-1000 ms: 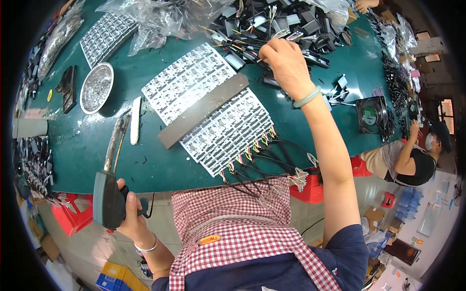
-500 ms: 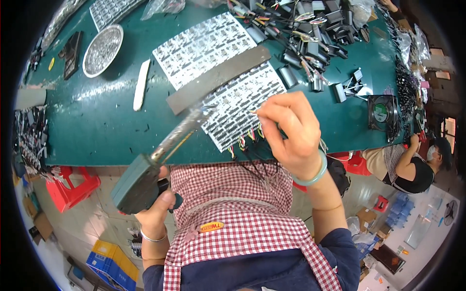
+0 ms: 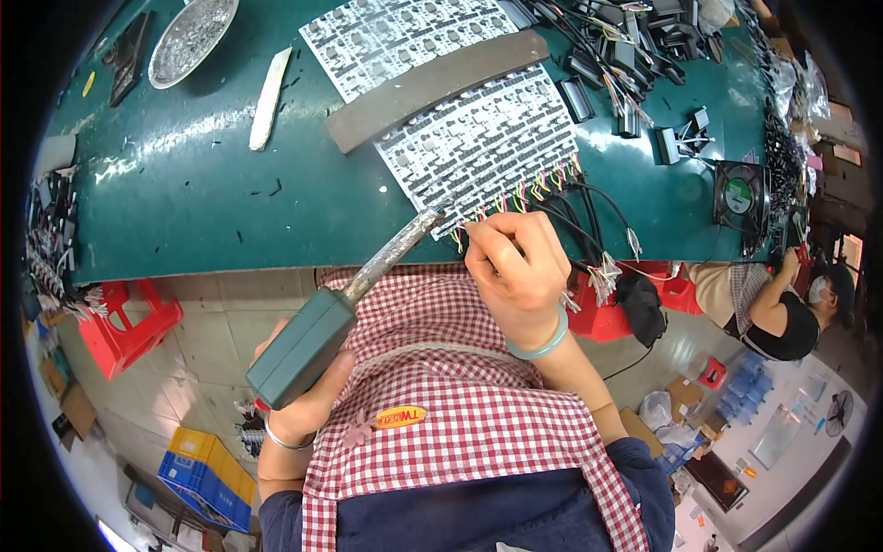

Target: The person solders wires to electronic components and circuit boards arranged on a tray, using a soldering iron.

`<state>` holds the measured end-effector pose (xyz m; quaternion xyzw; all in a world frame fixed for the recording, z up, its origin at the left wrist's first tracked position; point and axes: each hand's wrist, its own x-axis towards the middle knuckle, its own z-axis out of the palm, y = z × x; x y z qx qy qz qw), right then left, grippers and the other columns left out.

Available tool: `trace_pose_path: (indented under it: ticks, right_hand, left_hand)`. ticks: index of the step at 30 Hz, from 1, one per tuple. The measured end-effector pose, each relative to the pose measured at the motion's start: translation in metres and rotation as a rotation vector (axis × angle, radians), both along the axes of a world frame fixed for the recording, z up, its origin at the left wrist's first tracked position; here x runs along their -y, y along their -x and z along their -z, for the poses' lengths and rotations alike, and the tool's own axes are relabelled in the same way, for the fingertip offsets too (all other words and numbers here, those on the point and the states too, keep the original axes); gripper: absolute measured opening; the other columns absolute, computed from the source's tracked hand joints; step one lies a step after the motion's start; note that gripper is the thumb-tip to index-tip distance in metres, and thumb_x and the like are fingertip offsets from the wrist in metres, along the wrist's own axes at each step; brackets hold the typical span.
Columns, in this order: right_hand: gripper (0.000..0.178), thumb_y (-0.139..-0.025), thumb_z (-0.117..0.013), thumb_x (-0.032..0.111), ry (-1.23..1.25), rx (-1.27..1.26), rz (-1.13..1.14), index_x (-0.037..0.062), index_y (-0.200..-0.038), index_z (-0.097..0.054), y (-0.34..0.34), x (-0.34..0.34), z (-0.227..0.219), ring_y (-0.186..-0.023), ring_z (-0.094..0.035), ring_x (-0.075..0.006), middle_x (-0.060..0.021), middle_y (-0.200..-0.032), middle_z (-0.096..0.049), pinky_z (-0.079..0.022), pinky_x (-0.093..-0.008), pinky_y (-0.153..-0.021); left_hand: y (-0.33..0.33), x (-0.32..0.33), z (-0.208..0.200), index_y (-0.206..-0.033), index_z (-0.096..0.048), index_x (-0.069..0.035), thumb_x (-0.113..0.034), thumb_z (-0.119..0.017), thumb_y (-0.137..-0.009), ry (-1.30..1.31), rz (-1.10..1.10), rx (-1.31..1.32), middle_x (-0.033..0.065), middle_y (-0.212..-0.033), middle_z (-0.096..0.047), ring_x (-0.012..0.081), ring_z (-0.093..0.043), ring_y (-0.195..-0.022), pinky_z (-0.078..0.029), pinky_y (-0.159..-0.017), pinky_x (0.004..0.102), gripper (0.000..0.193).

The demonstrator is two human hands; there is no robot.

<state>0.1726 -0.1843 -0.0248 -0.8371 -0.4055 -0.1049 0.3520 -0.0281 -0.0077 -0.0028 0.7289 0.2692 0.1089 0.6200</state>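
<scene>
My left hand [image 3: 313, 405] is wrapped round the handle of a green soldering gun [image 3: 303, 350]. Its long metal tip reaches the near left corner of a white circuit board panel [image 3: 478, 138]. Close by, my right hand [image 3: 520, 276] pinches the end of a thin wire [image 3: 469, 226] at the panel's near edge; the fingers partly hide it. A row of coloured wire ends [image 3: 520, 195] lines that edge, with black cables [image 3: 589, 221] trailing from it. Across the panel lies a flat brown bar [image 3: 432, 87].
A shallow metal bowl [image 3: 193, 41] and a white stick [image 3: 269, 101] lie on the green table [image 3: 184, 202]. Black cased parts with wires [image 3: 635, 69] pile up at the far right, beyond a small fan [image 3: 740, 195]. Another person [image 3: 782, 317] sits at the right.
The soldering gun's tip and my right hand have come together at the panel's near left corner. My right hand moved left and nearer. The view shifted, so the table sits higher.
</scene>
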Motion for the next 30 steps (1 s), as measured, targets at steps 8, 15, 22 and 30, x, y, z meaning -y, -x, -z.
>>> trace_pose_path:
  ticks: [8,15,22,30]
  right_hand:
    - [0.028,-0.068,-0.072,-0.005,0.086,0.119,-0.028,0.0043,-0.094,-0.069,0.002,0.0,0.001,-0.072,-0.058,-0.0215,-0.0058,-0.086,-0.061,-0.049,-0.0309,-0.057]
    - [0.026,-0.069,-0.073,-0.002,0.139,0.097,-0.064,0.0038,-0.094,-0.069,-0.001,0.001,-0.004,-0.072,-0.057,-0.0209,-0.0054,-0.087,-0.061,-0.049,-0.0309,-0.057]
    - [0.026,-0.067,-0.073,-0.003,0.116,0.11,-0.073,0.0043,-0.092,-0.069,-0.002,0.001,-0.001,-0.072,-0.057,-0.0198,-0.0049,-0.087,-0.061,-0.049,-0.0302,-0.056]
    - [0.031,-0.066,-0.074,-0.005,0.084,0.106,-0.098,0.005,-0.094,-0.068,-0.005,0.002,0.001,-0.072,-0.058,-0.0195,-0.0048,-0.088,-0.062,-0.049,-0.0295,-0.055]
  left_hand:
    - [-0.007,-0.003,-0.005,-0.095,-0.071,0.005,0.001,-0.076,-0.067,-0.25,0.128,0.009,0.0154,-0.089,-0.069,0.0284,-0.071,-0.077,-0.057,-0.07,0.0349,0.028]
    - [-0.017,-0.004,-0.012,-0.089,-0.071,0.004,0.002,-0.075,-0.066,-0.348,0.201,0.023,0.016,-0.088,-0.069,0.0301,-0.071,-0.078,-0.058,-0.071,0.0353,0.023]
    - [-0.015,-0.005,-0.006,-0.093,-0.067,0.003,-0.005,-0.076,-0.072,-0.321,0.223,0.059,0.0124,-0.082,-0.061,0.0257,-0.059,-0.068,-0.046,-0.063,0.0334,0.024]
    - [-0.016,-0.006,-0.005,-0.092,-0.067,0.003,-0.006,-0.075,-0.072,-0.34,0.231,0.067,0.0136,-0.081,-0.061,0.027,-0.059,-0.067,-0.047,-0.063,0.0339,0.024]
